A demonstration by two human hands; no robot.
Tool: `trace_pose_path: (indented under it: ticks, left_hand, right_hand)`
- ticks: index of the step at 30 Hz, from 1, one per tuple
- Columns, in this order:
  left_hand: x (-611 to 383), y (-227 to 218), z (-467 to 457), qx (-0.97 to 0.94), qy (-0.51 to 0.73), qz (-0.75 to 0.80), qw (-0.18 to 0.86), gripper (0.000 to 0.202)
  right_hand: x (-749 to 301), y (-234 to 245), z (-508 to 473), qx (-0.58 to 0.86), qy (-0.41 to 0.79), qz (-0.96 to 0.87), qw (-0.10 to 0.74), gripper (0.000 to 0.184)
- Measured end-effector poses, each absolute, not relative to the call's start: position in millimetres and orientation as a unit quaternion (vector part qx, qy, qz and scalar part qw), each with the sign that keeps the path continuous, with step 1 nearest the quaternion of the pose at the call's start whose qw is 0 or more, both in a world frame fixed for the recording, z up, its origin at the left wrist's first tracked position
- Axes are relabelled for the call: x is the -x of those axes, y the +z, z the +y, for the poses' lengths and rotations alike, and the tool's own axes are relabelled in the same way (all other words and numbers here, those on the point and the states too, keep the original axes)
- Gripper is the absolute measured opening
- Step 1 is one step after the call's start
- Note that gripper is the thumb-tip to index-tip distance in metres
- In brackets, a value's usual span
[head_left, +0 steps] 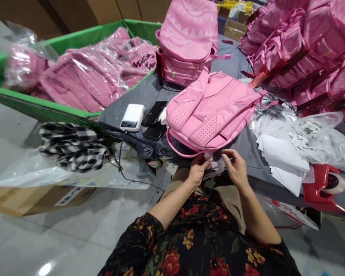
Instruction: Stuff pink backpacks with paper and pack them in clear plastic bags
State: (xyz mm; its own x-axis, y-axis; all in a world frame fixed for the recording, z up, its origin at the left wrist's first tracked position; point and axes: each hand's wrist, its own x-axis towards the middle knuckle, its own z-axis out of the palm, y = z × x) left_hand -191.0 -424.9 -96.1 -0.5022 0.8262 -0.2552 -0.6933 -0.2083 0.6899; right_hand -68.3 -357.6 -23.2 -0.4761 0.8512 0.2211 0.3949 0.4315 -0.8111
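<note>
Just below the front edge of a pink backpack [212, 111], my left hand [199, 169] is closed on a crumpled piece of thin clear-white plastic [217, 166]. My right hand [236, 168] is beside that plastic, its thumb and curled fingers close together in a pinch. Whatever is between those fingertips is too small to make out. The backpack lies on the grey-covered table [115, 111] with its perforated back panel and shoulder straps facing up. Its pink top handle loop [179, 152] hangs at the near left.
Left stands a green-rimmed bin [83, 113] of bagged pink backpacks. A power bank [132, 117] and dark phones [154, 113] lie nearby. Another backpack [189, 38] stands behind; several more [301, 50] are piled right, near white papers [284, 153] and a red tape dispenser [319, 188].
</note>
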Motion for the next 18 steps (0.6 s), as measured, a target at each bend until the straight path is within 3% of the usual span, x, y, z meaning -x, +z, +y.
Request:
trace_pose_path:
  ticks: [7, 10, 14, 18]
  left_hand:
    - [189, -102, -432, -0.061, 0.740, 0.478, 0.470, 0.061]
    - [193, -107, -430, -0.084, 0.732, 0.515, 0.439, 0.062]
    - [194, -104, -430, -0.120, 0.711, 0.544, 0.428, 0.059]
    - [195, -103, -434, -0.127, 0.700, 0.568, 0.414, 0.058]
  right_hand:
    - [-128, 6, -314, 0.640, 0.076, -0.634, 0.427, 0.039]
    - [-214, 20, -302, 0.743, -0.022, -0.529, 0.410, 0.034]
    - [-269, 24, -292, 0.835, 0.025, -0.448, 0.318, 0.021]
    - [-279, 14, -286, 0.844, 0.062, -0.420, 0.328, 0.023]
